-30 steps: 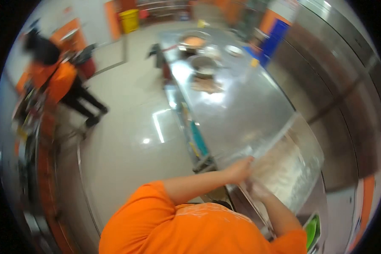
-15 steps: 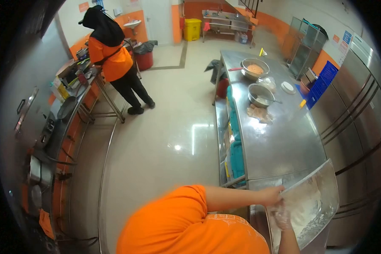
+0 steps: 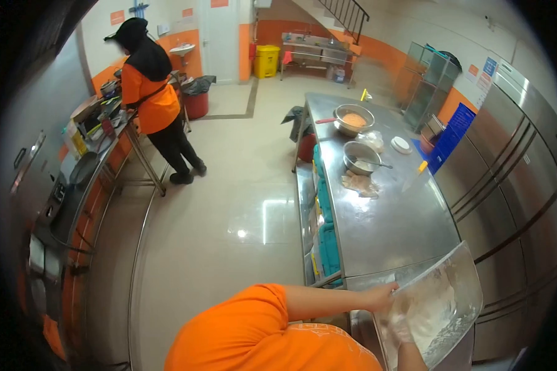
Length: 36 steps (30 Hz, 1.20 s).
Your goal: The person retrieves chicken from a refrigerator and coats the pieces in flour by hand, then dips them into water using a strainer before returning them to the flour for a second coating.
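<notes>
A clear plastic bin (image 3: pixel 470 297) with white, flour-like powder (image 3: pixel 433 318) in it stands tilted at the near end of the steel table. My left hand (image 3: pixel 380 297) is closed on the bin's rim at its left corner. Inside the bin, my right hand (image 3: pixel 400 329) wears a thin clear glove and is down at the powder, close below my left hand. Blur and the glove hide its fingers, so I cannot make out whether it holds any powder.
On the steel table (image 3: pixel 390 216) are a bowl with orange contents (image 3: pixel 354 119), a bowl with a spoon (image 3: pixel 362 157), a crumpled brown bag (image 3: pixel 359 184), a white lid (image 3: pixel 401 144) and a yellow-handled tool (image 3: pixel 422 167). A co-worker (image 3: pixel 151 93) stands at the left counter.
My view has shifted, so the table and room sit lower and further left. My left hand still grips the bin's rim; my right hand has moved slightly away from it inside the bin.
</notes>
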Available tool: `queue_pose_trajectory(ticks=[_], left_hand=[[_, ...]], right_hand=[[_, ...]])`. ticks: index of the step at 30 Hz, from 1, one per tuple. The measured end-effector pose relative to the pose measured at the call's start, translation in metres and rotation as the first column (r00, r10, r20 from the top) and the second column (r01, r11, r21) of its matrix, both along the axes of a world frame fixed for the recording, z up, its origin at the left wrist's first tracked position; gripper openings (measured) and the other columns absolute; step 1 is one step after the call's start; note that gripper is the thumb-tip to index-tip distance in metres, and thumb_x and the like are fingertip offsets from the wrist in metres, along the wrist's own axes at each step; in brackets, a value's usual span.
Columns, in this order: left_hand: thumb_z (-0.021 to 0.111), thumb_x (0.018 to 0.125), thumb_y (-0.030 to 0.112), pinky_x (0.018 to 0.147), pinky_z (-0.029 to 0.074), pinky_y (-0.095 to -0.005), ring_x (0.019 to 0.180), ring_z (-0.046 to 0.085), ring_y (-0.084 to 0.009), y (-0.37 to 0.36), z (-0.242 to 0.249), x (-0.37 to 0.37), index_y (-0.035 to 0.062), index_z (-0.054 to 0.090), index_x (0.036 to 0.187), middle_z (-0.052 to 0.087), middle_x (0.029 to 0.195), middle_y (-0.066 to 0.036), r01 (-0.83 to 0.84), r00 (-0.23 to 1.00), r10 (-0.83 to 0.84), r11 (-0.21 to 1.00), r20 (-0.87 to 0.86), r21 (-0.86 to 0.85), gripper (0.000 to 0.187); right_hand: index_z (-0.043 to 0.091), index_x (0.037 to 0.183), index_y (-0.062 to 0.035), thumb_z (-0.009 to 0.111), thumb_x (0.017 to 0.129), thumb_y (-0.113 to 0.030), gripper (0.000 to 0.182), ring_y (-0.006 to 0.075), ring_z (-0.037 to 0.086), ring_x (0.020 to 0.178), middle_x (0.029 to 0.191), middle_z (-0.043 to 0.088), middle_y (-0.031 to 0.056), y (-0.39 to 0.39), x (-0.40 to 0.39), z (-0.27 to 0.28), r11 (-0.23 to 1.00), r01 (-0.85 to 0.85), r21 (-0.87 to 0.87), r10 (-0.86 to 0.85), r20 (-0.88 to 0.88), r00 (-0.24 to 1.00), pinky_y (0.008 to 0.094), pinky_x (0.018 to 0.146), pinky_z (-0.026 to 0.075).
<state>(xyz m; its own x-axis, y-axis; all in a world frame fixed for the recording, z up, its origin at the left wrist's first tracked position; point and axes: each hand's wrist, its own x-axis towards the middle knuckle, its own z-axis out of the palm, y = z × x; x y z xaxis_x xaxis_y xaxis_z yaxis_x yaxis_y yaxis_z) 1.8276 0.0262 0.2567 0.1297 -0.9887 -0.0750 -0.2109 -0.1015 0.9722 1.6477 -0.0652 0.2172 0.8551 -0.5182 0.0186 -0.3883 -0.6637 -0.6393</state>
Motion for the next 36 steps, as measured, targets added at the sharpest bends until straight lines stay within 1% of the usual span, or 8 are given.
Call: queue_pose_trajectory(ticks=[6,10,16,19,23,33,35,36], left_hand=[[0.049,0.082,0.02,0.084,0.041,-0.0382,0.099,0.052,-0.0336,-0.003,-0.01,0.004,0.0018,0.042,0.116,0.053,0.108,-0.022,0.038,0.996,-0.031,0.996,0.086,-0.084,0.04],[0.049,0.08,0.018,0.083,0.041,-0.0384,0.098,0.052,-0.0338,0.004,0.003,0.002,0.0021,0.042,0.116,0.054,0.104,-0.022,0.002,0.996,0.001,0.999,0.09,-0.04,0.04],[0.049,0.079,0.017,0.08,0.041,-0.0386,0.093,0.053,-0.0343,-0.002,-0.012,0.002,0.0021,0.042,0.116,0.055,0.1,-0.022,-0.006,0.993,0.021,0.992,0.12,-0.127,0.04],[0.049,0.079,0.018,0.079,0.042,-0.0382,0.092,0.053,-0.0342,-0.002,-0.007,0.001,0.0021,0.042,0.116,0.055,0.099,-0.022,0.001,0.993,0.01,0.996,0.12,-0.09,0.041],[0.05,0.079,0.018,0.079,0.042,-0.0376,0.092,0.053,-0.0338,-0.001,-0.006,0.002,0.0014,0.043,0.115,0.055,0.099,-0.022,0.003,0.992,0.005,0.998,0.123,-0.07,0.041],[0.049,0.08,0.018,0.08,0.041,-0.037,0.093,0.053,-0.0322,0.0,-0.01,0.001,0.0014,0.041,0.116,0.055,0.1,-0.021,-0.011,0.997,0.019,0.994,0.077,-0.106,0.041],[0.049,0.08,0.018,0.08,0.041,-0.0372,0.093,0.053,-0.032,0.0,-0.013,0.001,0.0017,0.04,0.116,0.055,0.099,-0.021,0.015,0.999,-0.01,0.995,0.051,-0.099,0.04],[0.049,0.08,0.018,0.08,0.041,-0.0373,0.093,0.053,-0.0319,-0.002,-0.012,0.002,0.0018,0.04,0.116,0.054,0.099,-0.021,0.029,0.999,-0.025,0.994,0.041,-0.102,0.04]], right_hand=[[0.047,0.11,0.0,0.052,0.078,-0.013,0.035,0.0274,0.053,0.085,0.099,0.053,0.0171,-0.038,-0.004,-0.009,0.94,-0.265,-0.214,0.171,-0.379,0.91,0.0348,0.081,0.042],[0.052,0.104,-0.0004,0.054,0.074,-0.008,0.03,0.0271,0.056,0.079,0.092,0.056,0.0177,0.013,-0.002,-0.039,0.786,-0.251,-0.565,0.26,-0.066,0.963,0.034,0.079,0.044],[0.049,0.111,-0.003,0.058,0.07,-0.005,0.042,0.0264,0.054,0.091,0.094,0.057,0.0167,0.008,-0.021,0.033,0.895,-0.147,0.42,0.226,-0.145,0.963,0.0366,0.082,0.041],[0.05,0.113,-0.0104,0.059,0.073,-0.018,0.041,0.0285,0.055,0.09,0.094,0.058,0.0158,-0.019,-0.023,0.025,0.836,-0.492,-0.242,0.342,-0.471,0.813,0.0381,0.08,0.043],[0.051,0.109,-0.0179,0.058,0.072,-0.027,0.039,0.0311,0.056,0.086,0.09,0.059,0.0143,-0.018,-0.018,-0.054,0.933,-0.36,0.025,0.341,-0.387,0.857,0.0409,0.075,0.045],[0.044,0.114,-0.0025,0.052,0.072,-0.003,0.042,0.0276,0.059,0.066,0.088,0.059,0.0151,-0.033,-0.03,0.027,0.736,-0.189,-0.65,0.154,-0.11,0.982,0.0327,0.053,0.048],[0.045,0.116,-0.0043,0.053,0.075,-0.006,0.042,0.0231,0.061,0.066,0.095,0.059,0.0151,-0.056,-0.029,0.028,0.806,0.237,0.542,-0.284,0.003,0.959,0.0315,0.049,0.049],[0.046,0.116,-0.0045,0.053,0.075,-0.007,0.041,0.0232,0.06,0.067,0.096,0.058,0.0149,-0.067,-0.027,0.024,0.753,0.34,0.563,-0.388,-0.037,0.921,0.0317,0.05,0.048]])
